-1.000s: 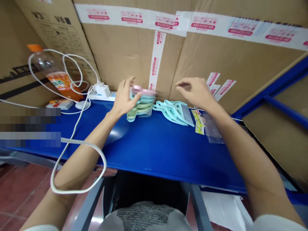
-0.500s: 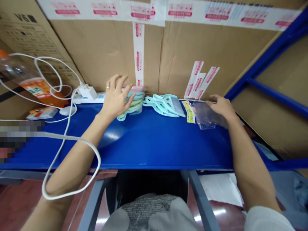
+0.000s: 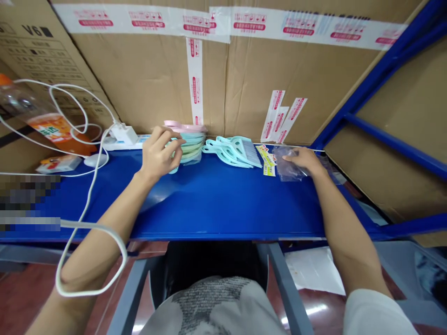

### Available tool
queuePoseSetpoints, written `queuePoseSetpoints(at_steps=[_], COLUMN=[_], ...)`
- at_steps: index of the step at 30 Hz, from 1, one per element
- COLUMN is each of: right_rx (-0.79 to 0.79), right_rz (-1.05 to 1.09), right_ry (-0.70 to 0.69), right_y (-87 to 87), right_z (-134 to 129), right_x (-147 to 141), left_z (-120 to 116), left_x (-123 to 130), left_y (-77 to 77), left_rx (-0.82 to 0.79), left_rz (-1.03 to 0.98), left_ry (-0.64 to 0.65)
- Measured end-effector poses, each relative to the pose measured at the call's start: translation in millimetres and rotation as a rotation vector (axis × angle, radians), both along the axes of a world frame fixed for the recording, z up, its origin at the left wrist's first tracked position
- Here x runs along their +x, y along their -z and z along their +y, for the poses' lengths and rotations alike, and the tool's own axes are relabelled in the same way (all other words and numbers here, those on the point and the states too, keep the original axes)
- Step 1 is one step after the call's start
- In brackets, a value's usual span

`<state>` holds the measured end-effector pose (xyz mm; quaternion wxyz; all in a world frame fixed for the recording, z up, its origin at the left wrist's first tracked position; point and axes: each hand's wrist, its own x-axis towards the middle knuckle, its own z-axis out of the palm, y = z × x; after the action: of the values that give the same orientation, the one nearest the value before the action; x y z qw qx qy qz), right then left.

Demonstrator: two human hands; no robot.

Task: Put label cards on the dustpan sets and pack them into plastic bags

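My left hand (image 3: 161, 154) is at the left end of a stack of small pastel dustpans (image 3: 192, 148), pink on top with blue and green below. Its fingers are curled in, and what they hold, if anything, is hidden. To the right lie several light blue hand brushes (image 3: 233, 151) with grey-blue bristles, heaped together. Small yellow label cards (image 3: 267, 160) rest beside them, next to clear plastic bags (image 3: 288, 172). On those bags my right hand (image 3: 307, 160) has its thumb and fingers closed at the film.
A large taped cardboard box (image 3: 139, 83) stands behind the blue table (image 3: 223, 200). At left are a power strip (image 3: 138, 143), looped white cables (image 3: 87, 204), an orange drink bottle (image 3: 52, 128) and a small white box (image 3: 59, 164). A blue metal frame (image 3: 380, 70) rises at right.
My left hand came down from above the dustpan stack, its spread fingers curling in. My right hand shifted left onto the plastic bags and closed. The whole view moved slightly.
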<state>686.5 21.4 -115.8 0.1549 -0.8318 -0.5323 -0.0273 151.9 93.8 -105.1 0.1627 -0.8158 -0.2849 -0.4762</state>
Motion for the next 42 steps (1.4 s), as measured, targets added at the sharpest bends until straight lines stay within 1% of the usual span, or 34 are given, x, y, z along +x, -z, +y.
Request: queuePoseSetpoints(at_steps=[3,7,10,12,14,16,17,18,20,22,23,24,26,28,31,32,34,36,38,39,40,42], right_rx=[0.036,0.22,0.31,0.395,0.55,0.684,0.703,0.686,0.573,0.498,0.473,0.452,0.401,0.352,0.315,0.306,0.267,0.148,0.043,0.044,0.111,0.366], right_rz=[0.057,0.082,0.118,0.169,0.308,0.487,0.555,0.57,0.504,0.392,0.319,0.244,0.116,0.05,0.098,0.159,0.348,0.595,0.809,0.881,0.923,0.933], right_ry=[0.035,0.041,0.014,-0.05,-0.195,-0.42,-0.546,-0.671,-0.877,-1.053,-1.116,-1.171,-1.236,-1.241,-1.148,-1.104,-1.016,-0.949,-0.885,-0.841,-0.781,-0.596], right_y=[-8.4,-20.5,-28.4,-34.8,-43.5,-53.3,-57.1,-59.2,-56.1,-42.2,-32.4,-22.1,-3.5,7.6,11.2,10.8,9.1,5.3,-3.3,-9.4,-16.4,-29.9], right_z=[-1.9,-6.1,-6.2,-7.2,-12.5,-24.0,-31.6,-39.9,-55.0,-63.9,-65.5,-65.5,-62.6,-59.3,-55.7,-54.3,-50.2,-44.1,-36.6,-32.7,-28.9,-22.1], right_x=[-2.0,-4.6,-10.1,-20.8,-41.3,-72.2,-90.6,-109.9,-147.3,-177.7,-188.8,-197.1,-205.8,-206.4,-201.1,-199.2,-195.2,-188.4,-173.4,-161.2,-145.6,-105.4], left_z=[-3.1,-5.4,-8.4,-13.7,-22.1,-31.5,-35.8,-39.3,-43.5,-44.8,-44.9,-44.8,-44.7,-44.5,-42.8,-42.0,-40.9,-40.5,-39.5,-38.4,-36.7,-32.2], left_x=[2.6,7.0,11.8,16.6,23.7,33.1,38.2,43.3,52.0,57.7,59.4,60.4,61.1,61.5,62.8,63.4,64.4,64.7,64.2,63.8,63.2,62.2], left_y=[-0.1,2.4,3.8,3.1,1.2,-0.8,-1.3,-1.3,0.7,5.2,8.2,11.5,18.5,25.0,32.3,33.6,33.7,30.8,26.4,24.5,23.4,24.6], left_rx=[0.032,0.06,0.064,0.028,-0.054,-0.213,-0.334,-0.484,-0.826,-1.136,-1.262,-1.364,-1.498,-1.558,-1.562,-1.543,-1.477,-1.408,-1.362,-1.344,-1.325,-1.274], left_rz=[-0.005,0.003,0.02,0.019,-0.029,-0.138,-0.213,-0.288,-0.4,-0.413,-0.385,-0.349,-0.271,-0.206,-0.19,-0.21,-0.258,-0.304,-0.362,-0.396,-0.427,-0.453], left_ry=[-0.013,-0.007,0.036,0.065,0.111,0.223,0.317,0.434,0.691,0.896,0.956,0.982,0.961,0.916,0.908,0.91,0.894,0.863,0.827,0.808,0.788,0.751])
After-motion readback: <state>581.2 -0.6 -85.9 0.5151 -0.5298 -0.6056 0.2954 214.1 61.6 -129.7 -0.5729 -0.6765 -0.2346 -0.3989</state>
